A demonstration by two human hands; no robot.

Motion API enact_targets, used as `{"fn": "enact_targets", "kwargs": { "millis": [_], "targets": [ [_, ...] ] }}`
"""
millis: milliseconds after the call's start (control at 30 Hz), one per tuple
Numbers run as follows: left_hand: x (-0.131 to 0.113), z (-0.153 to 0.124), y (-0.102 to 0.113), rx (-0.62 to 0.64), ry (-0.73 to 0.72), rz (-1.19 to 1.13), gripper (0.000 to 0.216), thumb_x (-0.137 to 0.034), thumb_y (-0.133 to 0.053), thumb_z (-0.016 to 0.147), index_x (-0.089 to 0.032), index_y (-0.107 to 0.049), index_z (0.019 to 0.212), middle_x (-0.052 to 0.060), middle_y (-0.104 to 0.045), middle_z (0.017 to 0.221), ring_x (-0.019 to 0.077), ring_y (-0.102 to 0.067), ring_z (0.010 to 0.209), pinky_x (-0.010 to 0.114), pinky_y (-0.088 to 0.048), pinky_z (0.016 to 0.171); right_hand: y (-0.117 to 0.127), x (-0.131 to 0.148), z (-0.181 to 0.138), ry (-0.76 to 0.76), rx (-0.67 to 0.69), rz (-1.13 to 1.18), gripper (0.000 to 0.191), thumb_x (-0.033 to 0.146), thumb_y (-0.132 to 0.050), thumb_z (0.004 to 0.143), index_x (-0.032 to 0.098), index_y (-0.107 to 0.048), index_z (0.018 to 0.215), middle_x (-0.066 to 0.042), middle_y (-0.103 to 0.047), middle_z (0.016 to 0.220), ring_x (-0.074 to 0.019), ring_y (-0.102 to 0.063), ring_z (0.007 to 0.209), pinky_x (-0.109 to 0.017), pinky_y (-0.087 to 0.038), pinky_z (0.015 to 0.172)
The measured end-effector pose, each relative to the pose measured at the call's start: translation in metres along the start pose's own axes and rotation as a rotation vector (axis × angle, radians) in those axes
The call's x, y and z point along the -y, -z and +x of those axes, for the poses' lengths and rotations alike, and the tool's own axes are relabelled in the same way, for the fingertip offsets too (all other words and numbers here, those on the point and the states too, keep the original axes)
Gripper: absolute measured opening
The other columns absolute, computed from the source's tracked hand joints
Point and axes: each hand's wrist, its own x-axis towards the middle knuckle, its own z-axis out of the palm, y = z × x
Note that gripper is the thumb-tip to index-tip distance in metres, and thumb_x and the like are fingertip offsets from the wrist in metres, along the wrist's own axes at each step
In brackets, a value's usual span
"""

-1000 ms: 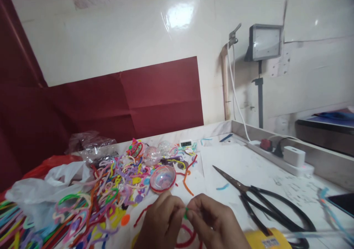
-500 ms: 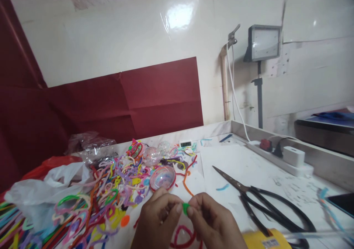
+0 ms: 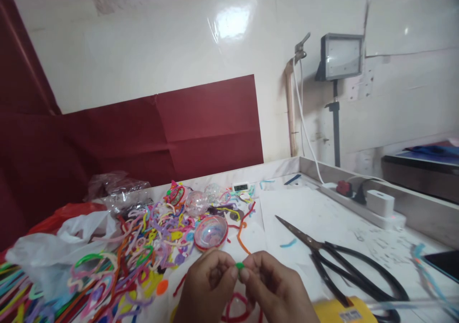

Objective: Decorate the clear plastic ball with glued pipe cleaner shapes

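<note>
Fingertips of my left hand (image 3: 211, 284) and my right hand (image 3: 274, 284) meet at the bottom middle, both pinching a small green piece (image 3: 240, 265). Most of it is hidden by the thumbs and fingers, so its kind does not show. Below and between the hands lies a looped red pipe cleaner (image 3: 236, 308) on the table. Just beyond my left hand sits a clear bowl-like half shell (image 3: 211, 233) with a red rim. An orange pipe cleaner (image 3: 242, 240) lies beyond the fingertips.
Large black-handled scissors (image 3: 315, 246) lie to the right, touching a yellow object (image 3: 344, 311). A heap of colourful pipe cleaners (image 3: 154, 241) and a white plastic bag (image 3: 43, 256) fill the left. A power strip (image 3: 369, 206) runs along the right table edge.
The green piece has turned between my fingertips and shows less of itself. Both hands stay in almost the same place.
</note>
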Motion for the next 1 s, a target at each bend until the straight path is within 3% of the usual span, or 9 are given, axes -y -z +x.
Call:
{"fn": "enact_targets", "kwargs": {
  "millis": [167, 267, 433, 600, 833, 1000],
  "targets": [
    [-0.002, 0.002, 0.01, 0.056, -0.26, 0.349, 0.02, -0.023, -0.052, 0.084, -0.019, -0.055, 0.065, -0.003, -0.047, 0.065, 0.013, -0.047, 0.058, 0.022, -0.036, 0.055, 0.012, -0.003, 0.006, 0.038, 0.112, -0.18, 0.046, 0.064, -0.066, 0.073, 0.02, -0.054, 0.065, 0.006, -0.043, 0.056, -0.0114, -0.037, 0.054, -0.026, -0.027, 0.053],
    [-0.001, 0.002, 0.011, 0.124, -0.297, 0.389, 0.019, -0.023, -0.05, 0.087, -0.02, -0.054, 0.068, -0.003, -0.048, 0.067, 0.0136, -0.047, 0.06, 0.022, -0.036, 0.056, 0.013, -0.002, 0.006, 0.052, 0.14, -0.218, 0.047, 0.065, -0.062, 0.075, 0.021, -0.049, 0.065, 0.006, -0.04, 0.059, -0.0125, -0.036, 0.058, -0.027, -0.026, 0.055],
    [0.0, 0.003, 0.009, 0.138, -0.223, 0.238, 0.02, -0.028, -0.051, 0.086, -0.019, -0.054, 0.068, -0.004, -0.045, 0.065, 0.0132, -0.044, 0.058, 0.022, -0.033, 0.054, 0.013, 0.002, 0.004, 0.037, 0.194, -0.194, 0.055, 0.075, -0.058, 0.073, 0.021, -0.047, 0.07, 0.007, -0.036, 0.06, -0.0123, -0.032, 0.059, -0.026, -0.024, 0.055],
    [-0.003, 0.004, 0.009, 0.087, -0.203, 0.205, 0.02, -0.026, -0.056, 0.082, -0.018, -0.057, 0.064, -0.004, -0.043, 0.063, 0.0118, -0.041, 0.056, 0.022, -0.032, 0.053, 0.018, -0.001, 0.008, 0.027, 0.254, -0.272, 0.043, 0.063, -0.056, 0.082, 0.021, -0.048, 0.074, 0.006, -0.039, 0.063, -0.0128, -0.035, 0.061, -0.026, -0.027, 0.056],
    [0.004, 0.009, 0.014, 0.148, -0.087, -0.052, 0.026, -0.04, -0.065, 0.08, -0.016, -0.074, 0.077, 0.001, -0.054, 0.073, 0.0129, -0.052, 0.06, 0.021, -0.041, 0.054, 0.014, 0.004, 0.006, 0.02, 0.165, -0.22, 0.042, 0.061, -0.061, 0.078, 0.022, -0.048, 0.071, 0.008, -0.036, 0.059, -0.0117, -0.031, 0.058, -0.025, -0.024, 0.053],
    [0.004, 0.008, 0.01, 0.089, 0.033, -0.139, 0.021, -0.036, -0.072, 0.072, -0.015, -0.075, 0.075, 0.0, -0.057, 0.069, 0.0104, -0.053, 0.052, 0.02, -0.04, 0.05, 0.009, 0.001, 0.005, 0.013, 0.098, -0.185, 0.049, 0.069, -0.062, 0.073, 0.022, -0.049, 0.069, 0.008, -0.037, 0.056, -0.0112, -0.03, 0.054, -0.025, -0.023, 0.051]
  ]
}}
